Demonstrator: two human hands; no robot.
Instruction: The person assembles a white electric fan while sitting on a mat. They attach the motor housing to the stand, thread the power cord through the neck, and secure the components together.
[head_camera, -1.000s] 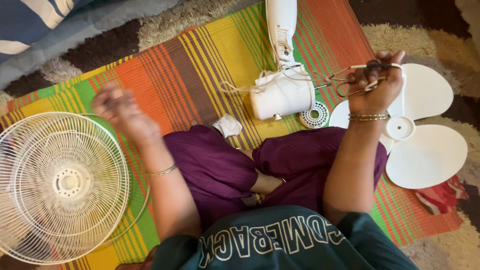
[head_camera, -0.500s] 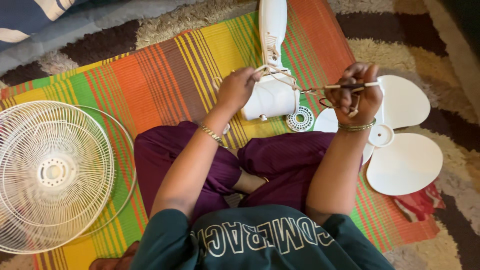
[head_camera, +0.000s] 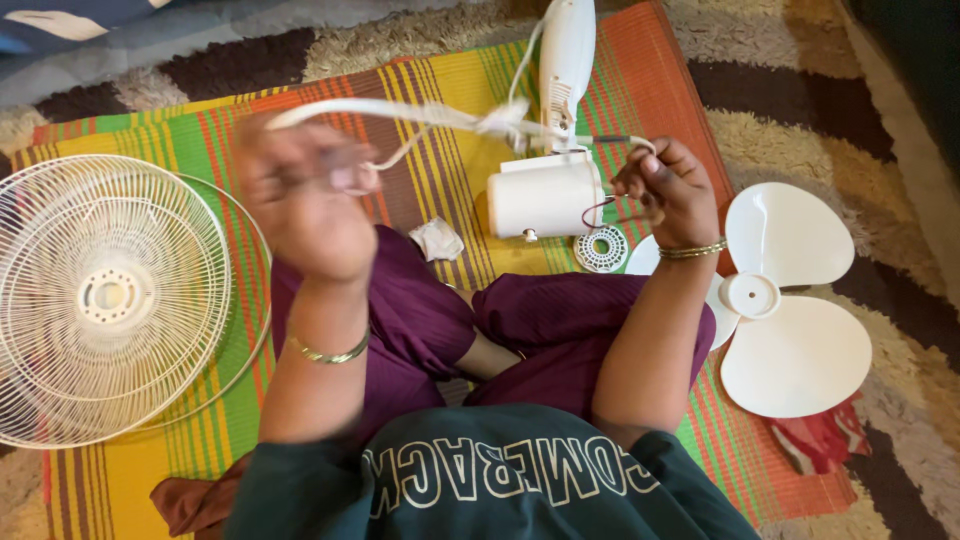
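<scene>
Left hand (head_camera: 305, 205), blurred in the upper centre-left, is gripping a white cord (head_camera: 420, 112); right hand (head_camera: 668, 190), at right of centre, is pinching its other end above the fan motor (head_camera: 545, 197).

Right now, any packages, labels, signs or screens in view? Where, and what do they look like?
No packages, signs or screens.
Shirt print: bottom centre, on the person's dark green top; a curved row of pale block letters, upside down in the head view.
Fan motor, blades and grilles: plain white or cream, with no label that can be made out.
</scene>
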